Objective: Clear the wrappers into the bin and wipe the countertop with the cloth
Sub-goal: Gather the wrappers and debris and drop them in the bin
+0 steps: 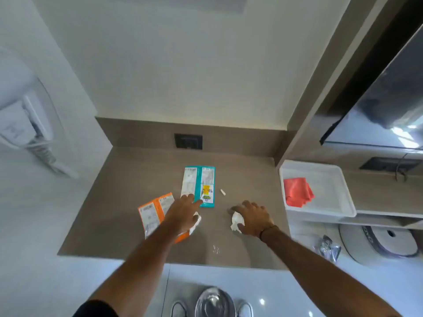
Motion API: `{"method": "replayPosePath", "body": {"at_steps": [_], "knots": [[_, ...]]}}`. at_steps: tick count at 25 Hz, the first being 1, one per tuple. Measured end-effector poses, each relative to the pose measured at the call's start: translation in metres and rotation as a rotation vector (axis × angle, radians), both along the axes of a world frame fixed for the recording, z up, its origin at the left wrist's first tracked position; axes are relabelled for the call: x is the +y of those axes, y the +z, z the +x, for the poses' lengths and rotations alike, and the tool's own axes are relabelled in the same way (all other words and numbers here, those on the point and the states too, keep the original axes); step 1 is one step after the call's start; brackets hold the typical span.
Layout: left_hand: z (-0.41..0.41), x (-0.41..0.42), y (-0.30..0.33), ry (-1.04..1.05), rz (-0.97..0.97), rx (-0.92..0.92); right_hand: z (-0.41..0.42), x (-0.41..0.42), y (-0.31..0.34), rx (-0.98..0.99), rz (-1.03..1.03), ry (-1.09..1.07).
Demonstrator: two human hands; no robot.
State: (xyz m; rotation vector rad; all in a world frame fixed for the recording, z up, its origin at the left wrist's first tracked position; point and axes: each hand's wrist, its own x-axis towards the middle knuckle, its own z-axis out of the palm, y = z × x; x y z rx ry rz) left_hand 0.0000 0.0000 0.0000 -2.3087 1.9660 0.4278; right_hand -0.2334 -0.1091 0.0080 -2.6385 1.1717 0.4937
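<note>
On the brown countertop [128,170] lie a teal wrapper [198,181] and, to its left, an orange wrapper [151,213]. My left hand [183,213] rests over the orange wrapper's right edge, fingertips touching the teal wrapper's lower end, with a crumpled white paper [196,221] under its palm. My right hand [251,217] is closed over another crumpled white paper [235,221] on the counter. A small white scrap [223,192] lies between the teal wrapper and my right hand. A folded red cloth [297,192] sits in a white tray [332,202] to the right.
A dark wall socket [188,141] sits in the backsplash. Right of the counter are a lower shelf, a round white appliance [386,243] and a black screen [389,106]. A round metal bin lid [215,302] shows on the floor below the counter's front edge. A few crumbs [215,249] lie near that edge.
</note>
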Motion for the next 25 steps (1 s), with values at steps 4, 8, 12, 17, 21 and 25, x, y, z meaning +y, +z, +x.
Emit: {"method": "replayPosePath", "body": {"at_steps": [4,8,12,17,21,25], "knots": [[-0.020,0.010,-0.035,0.089,0.142,0.095,-0.014,0.010,-0.036,0.005,0.134,-0.097],[-0.025,-0.001,-0.047,0.210,0.042,0.210,-0.019,0.003,-0.047,-0.224,0.227,-0.270],[-0.048,-0.017,-0.032,0.434,-0.105,0.558,-0.014,-0.002,-0.037,-0.474,0.396,-0.473],[-0.074,-0.006,-0.007,0.584,-0.208,0.907,0.003,-0.003,-0.018,-0.649,0.599,-0.440],[-0.067,0.015,0.011,0.662,-0.307,0.887,0.021,0.013,-0.011,-0.617,0.652,-0.308],[-0.038,0.042,0.014,0.556,-0.162,0.821,0.030,0.042,-0.016,-0.628,0.609,-0.342]]}}
